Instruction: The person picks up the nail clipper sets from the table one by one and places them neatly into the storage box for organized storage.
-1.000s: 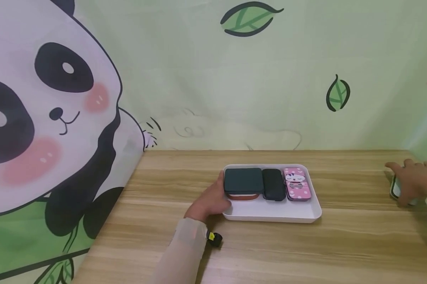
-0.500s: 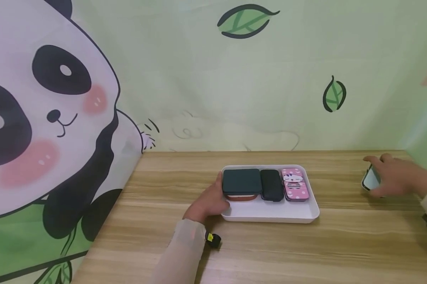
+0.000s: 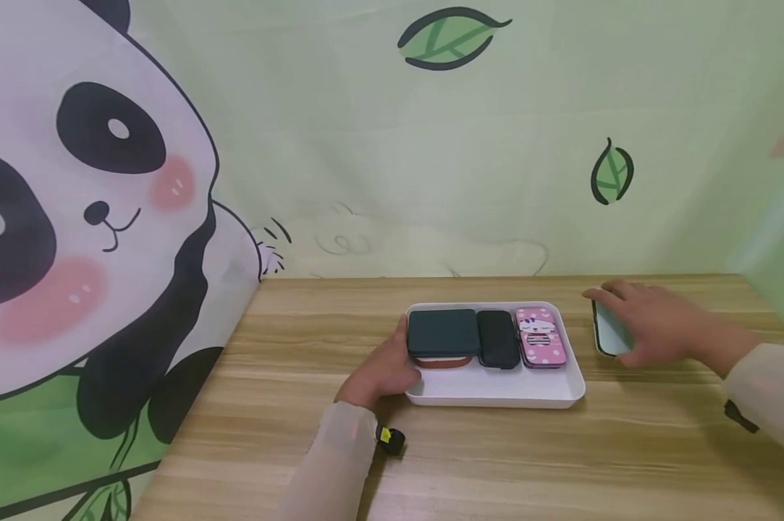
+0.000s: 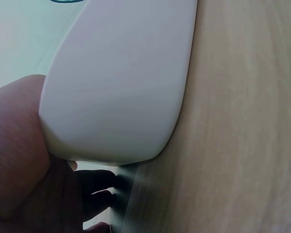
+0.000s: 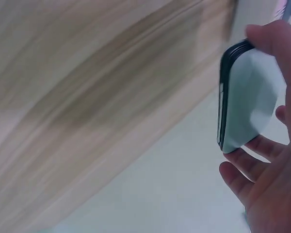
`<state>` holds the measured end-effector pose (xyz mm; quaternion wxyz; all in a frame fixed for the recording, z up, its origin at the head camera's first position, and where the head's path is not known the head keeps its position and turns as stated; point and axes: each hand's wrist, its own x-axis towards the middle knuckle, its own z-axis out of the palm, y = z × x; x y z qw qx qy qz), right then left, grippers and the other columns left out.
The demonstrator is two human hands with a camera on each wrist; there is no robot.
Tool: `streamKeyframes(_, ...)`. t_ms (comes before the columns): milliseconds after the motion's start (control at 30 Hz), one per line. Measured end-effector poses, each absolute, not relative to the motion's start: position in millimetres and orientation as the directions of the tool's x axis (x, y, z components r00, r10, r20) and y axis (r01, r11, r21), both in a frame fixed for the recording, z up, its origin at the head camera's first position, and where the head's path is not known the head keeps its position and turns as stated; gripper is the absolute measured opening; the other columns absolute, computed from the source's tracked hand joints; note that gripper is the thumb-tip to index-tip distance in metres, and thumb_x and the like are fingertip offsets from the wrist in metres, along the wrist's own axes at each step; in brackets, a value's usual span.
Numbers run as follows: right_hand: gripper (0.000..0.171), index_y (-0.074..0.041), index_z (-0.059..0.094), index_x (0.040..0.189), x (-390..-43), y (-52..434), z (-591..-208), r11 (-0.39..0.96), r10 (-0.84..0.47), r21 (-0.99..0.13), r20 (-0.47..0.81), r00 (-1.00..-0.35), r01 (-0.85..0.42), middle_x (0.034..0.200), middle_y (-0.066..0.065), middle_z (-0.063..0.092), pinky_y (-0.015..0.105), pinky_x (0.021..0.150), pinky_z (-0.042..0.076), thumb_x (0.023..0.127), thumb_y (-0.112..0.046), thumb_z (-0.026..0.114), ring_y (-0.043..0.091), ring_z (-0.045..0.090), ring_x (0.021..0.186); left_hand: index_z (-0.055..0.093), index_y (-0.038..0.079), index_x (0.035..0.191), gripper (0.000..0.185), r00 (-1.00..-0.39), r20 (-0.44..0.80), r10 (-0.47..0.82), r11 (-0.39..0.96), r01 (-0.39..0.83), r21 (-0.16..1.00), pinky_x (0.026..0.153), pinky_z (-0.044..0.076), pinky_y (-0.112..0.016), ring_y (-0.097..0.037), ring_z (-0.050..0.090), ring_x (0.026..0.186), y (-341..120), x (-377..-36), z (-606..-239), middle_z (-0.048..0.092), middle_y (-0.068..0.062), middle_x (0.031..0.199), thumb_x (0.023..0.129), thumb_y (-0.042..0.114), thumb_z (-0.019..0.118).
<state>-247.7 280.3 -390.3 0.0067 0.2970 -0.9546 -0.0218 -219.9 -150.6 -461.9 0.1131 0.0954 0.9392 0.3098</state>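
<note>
Three cases (image 3: 489, 336) side by side in tray (image 3: 496, 394) on table (image 3: 561, 449).

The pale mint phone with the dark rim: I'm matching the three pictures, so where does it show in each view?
Head: pale mint phone with the dark rim, right of the white rectangular plastic tray, under the right hand.
Left wrist: not in it; only the tray's wall and the left hand.
Right wrist: upper right, held between thumb and fingers.
Shared landmark: the light wood-grain tabletop.
</note>
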Motion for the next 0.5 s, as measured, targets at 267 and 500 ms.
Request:
streamKeyframes(267, 0.099, -0.016, 0.039, 0.15, -237.2, 246.6, -370.0, 0.779, -0.627, 0.038, 0.019, -0.779, -0.626, 0.145, 0.023, 0.045, 0.064, 0.099, 0.043, 0.067, -0.039, 0.086, 0.046, 0.052, 0.124, -0.002, 0.006, 0.161, 0.105, -0.955, -0.149, 0.258, 0.795, 0.122, 0.594, 0.115, 0.034, -0.039, -0.024, 0.044, 0.136, -150.8, -220.5, -461.8, 0.025, -0.015, 0.164, 0.078, 0.011, 0.063)
streamKeyframes(500, 0.107, -0.017, 0.038, 0.152, -238.1, 219.7, -370.5, 0.834, -0.551, 0.037, 0.025, -0.834, -0.55, 0.132, 0.02, 0.057, 0.061, 0.093, 0.049, 0.067, -0.068, 0.079, 0.039, 0.059, 0.112, -0.002, 0.005, 0.161, 0.105, -0.954, -0.154, 0.259, 0.801, 0.123, 0.586, 0.115, 0.035, -0.041, -0.025, 0.045, 0.136, -151.2, -220.1, -460.5, 0.026, -0.015, 0.164, 0.078, 0.011, 0.063)
